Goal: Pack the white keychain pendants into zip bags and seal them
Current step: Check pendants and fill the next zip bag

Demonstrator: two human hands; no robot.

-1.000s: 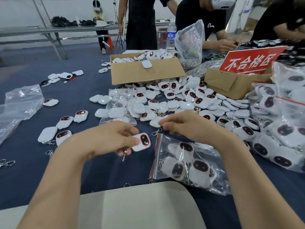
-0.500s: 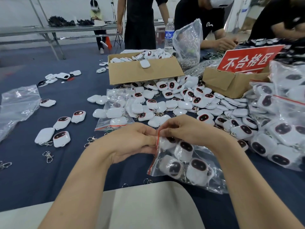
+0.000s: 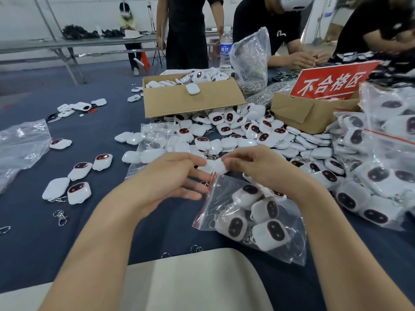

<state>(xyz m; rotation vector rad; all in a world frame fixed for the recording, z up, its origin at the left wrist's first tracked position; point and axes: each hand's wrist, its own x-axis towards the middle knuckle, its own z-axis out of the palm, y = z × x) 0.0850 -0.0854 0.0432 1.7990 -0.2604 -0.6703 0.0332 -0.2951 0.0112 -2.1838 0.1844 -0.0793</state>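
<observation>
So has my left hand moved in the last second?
Yes. The left hand has shifted right, reaching the red-striped mouth of the zip bag.

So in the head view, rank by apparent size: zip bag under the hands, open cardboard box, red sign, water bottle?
1. zip bag (nearest the camera, so flattered)
2. cardboard box
3. red sign, nearly alike
4. water bottle

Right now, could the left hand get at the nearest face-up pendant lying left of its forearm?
Likely yes: the left hand looks open and free, and only bare blue cloth lies between it and that pendant.
</observation>
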